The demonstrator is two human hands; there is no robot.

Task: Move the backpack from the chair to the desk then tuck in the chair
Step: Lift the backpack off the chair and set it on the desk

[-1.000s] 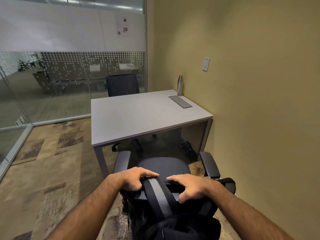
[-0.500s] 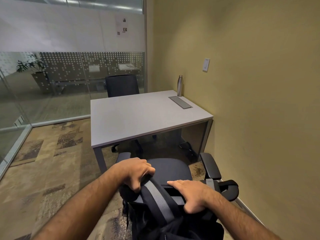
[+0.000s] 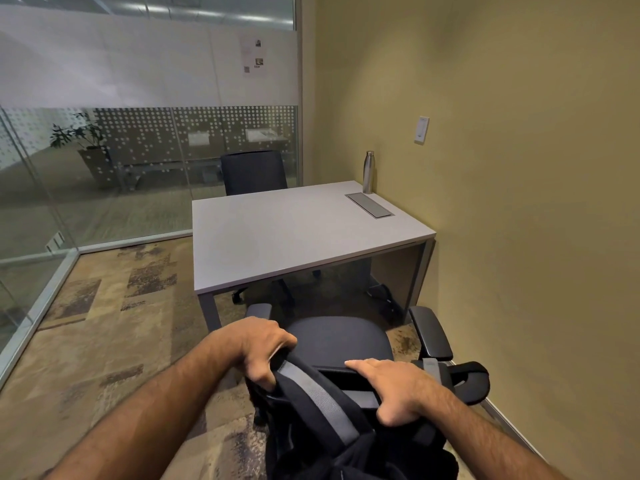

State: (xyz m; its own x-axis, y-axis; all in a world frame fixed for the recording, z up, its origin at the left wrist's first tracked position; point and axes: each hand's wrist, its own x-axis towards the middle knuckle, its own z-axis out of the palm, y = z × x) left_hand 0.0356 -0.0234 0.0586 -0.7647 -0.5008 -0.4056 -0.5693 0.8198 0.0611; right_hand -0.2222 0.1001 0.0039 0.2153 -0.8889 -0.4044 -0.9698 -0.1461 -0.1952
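A black backpack (image 3: 322, 403) with a grey strap hangs over the back of a dark office chair (image 3: 339, 337), right in front of me. My left hand (image 3: 258, 348) is closed around the top of the grey strap at the bag's left side. My right hand (image 3: 398, 386) clamps over the bag's top edge on the right, thumb underneath; the chair's backrest is mostly hidden beneath the bag. The chair stands pulled out from the grey desk (image 3: 294, 237), its seat facing the desk.
A steel bottle (image 3: 369, 172) and a metal cable hatch (image 3: 370, 205) sit at the desk's far right. A second chair (image 3: 254, 172) stands behind the desk. A yellow wall (image 3: 536, 202) runs close on the right, and a glass partition (image 3: 104, 188) on the left.
My left hand has lifted and drawn the grey strap upward a little. My right hand has slid slightly right along the bag's top. More of the chair seat shows.
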